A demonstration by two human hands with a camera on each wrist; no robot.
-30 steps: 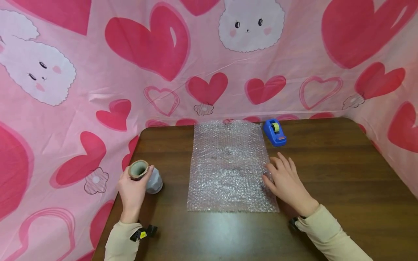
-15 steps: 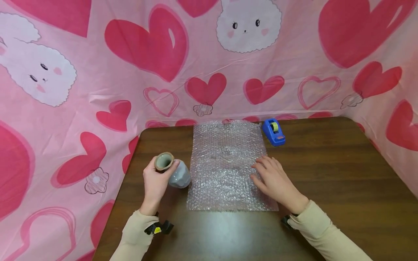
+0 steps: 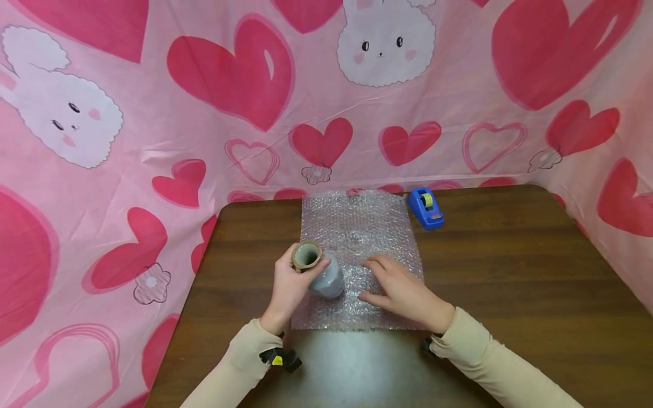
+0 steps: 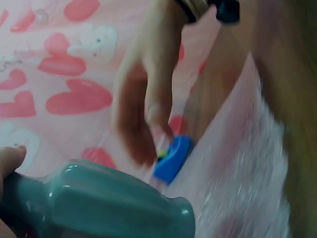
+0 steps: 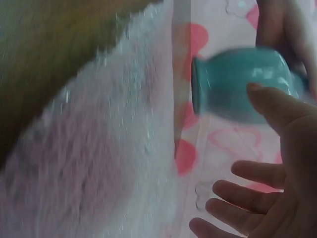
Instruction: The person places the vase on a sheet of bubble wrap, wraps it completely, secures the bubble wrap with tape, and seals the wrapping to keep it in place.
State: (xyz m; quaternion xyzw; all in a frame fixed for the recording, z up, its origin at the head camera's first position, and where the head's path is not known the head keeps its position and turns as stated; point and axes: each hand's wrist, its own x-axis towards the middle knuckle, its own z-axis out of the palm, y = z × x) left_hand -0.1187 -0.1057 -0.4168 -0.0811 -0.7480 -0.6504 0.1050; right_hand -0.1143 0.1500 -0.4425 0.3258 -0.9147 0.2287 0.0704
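Observation:
A glazed grey-green vase (image 3: 329,280) with a brown-rimmed mouth is gripped round its neck by my left hand (image 3: 291,286). In the head view it appears over the left part of a bubble wrap sheet (image 3: 357,226), tilted a little; both wrist views show its base apart from the sheet. My right hand (image 3: 403,292), fingers spread, is to the right of the vase, over the wrap. The right wrist view shows the vase (image 5: 247,82) beyond the right thumb, which overlaps it in that view; I cannot tell if they touch.
A blue tape dispenser (image 3: 426,208) with yellowish tape stands by the wrap's far right corner. The brown wooden table (image 3: 510,272) has a pink heart-and-rabbit cloth (image 3: 204,102) hanging behind it and along its sides.
My left hand has carried the vase rightward from the table's left side to over the bubble wrap. My right hand has moved left, from the wrap's right edge toward the vase.

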